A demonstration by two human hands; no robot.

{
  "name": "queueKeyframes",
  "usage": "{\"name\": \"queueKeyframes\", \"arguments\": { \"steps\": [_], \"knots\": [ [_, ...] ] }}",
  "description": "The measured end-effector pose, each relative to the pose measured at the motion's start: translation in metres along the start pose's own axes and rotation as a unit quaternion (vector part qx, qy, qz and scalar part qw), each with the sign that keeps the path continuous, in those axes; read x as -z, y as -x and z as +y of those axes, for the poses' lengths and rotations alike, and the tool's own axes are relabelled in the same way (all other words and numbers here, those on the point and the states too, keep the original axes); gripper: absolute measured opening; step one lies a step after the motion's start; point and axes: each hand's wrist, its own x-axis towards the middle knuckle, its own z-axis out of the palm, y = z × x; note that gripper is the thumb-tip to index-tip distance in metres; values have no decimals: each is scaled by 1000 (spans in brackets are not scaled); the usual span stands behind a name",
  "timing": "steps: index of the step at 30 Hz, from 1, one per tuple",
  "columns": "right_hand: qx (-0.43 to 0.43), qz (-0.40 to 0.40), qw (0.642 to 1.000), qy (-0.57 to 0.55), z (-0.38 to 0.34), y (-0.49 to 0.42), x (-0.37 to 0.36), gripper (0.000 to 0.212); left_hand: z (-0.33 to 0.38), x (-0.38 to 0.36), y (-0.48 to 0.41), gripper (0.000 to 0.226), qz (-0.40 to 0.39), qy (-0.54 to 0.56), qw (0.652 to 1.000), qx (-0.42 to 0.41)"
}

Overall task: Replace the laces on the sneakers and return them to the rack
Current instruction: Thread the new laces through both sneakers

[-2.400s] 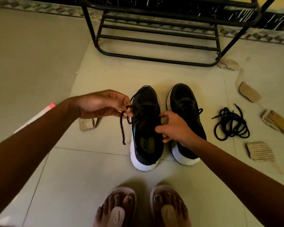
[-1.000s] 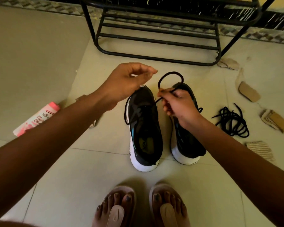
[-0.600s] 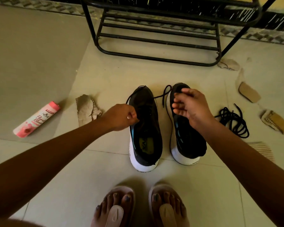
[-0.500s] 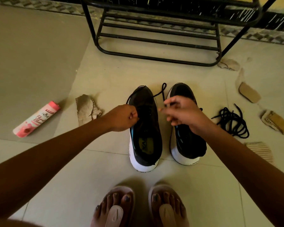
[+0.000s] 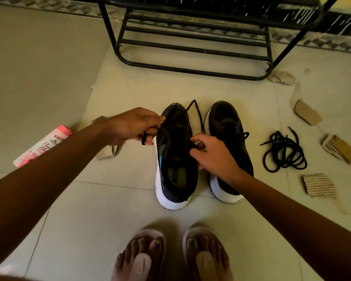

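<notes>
Black lace (image 5: 199,118) gripped by left hand (image 5: 134,126), pinched by right hand (image 5: 213,155)

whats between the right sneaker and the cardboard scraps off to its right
A loose coil of black lace lies between the right sneaker and the cardboard scraps, touching neither, seen in the head view.

2 pinkish slide sandals (image 5: 140,266), dark-painted toenails (image 5: 156,244).

Black uppers over white soles on left sneaker (image 5: 175,159) and right sneaker (image 5: 227,122), black lace (image 5: 199,116), lace coil (image 5: 285,153) and rack (image 5: 110,31), pink-and-white bottle (image 5: 43,146), ribbed brown cardboard (image 5: 319,185).
</notes>
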Motion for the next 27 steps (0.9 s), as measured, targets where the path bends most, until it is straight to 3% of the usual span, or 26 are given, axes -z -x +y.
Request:
{"name": "queueKeyframes", "arguments": {
  "steps": [3, 9, 15, 19, 21, 24, 27],
  "knots": [
    [-26, -12, 998, -62, 0, 1, 0, 26, -2, 6, 1, 35, 2, -43, 999, -7],
    [-45, -1, 990, -133, 1, 1, -5, 25, 22, -2, 15, 28, -79, -88, 992, -43],
    [-57, 24, 982, -179, 3, 4, -10, 21, 49, -4, 20, 28, -88, 110, 979, -147],
    [-56, 47, 982, -176, 4, 1, -15, 20, 60, -3, 24, 23, -109, 243, 951, -155],
    [-41, 51, 986, -151, 3, 2, -18, 21, 62, -5, 26, 25, -73, 277, 948, -142],
    [-46, 78, 982, -164, -1, 4, -18, 32, 55, -9, 22, 15, 55, 144, 982, -112],
    [-70, 103, 960, -249, -7, 4, -12, 32, 35, -17, 14, 7, 73, -35, 995, -62]
  ]
}}
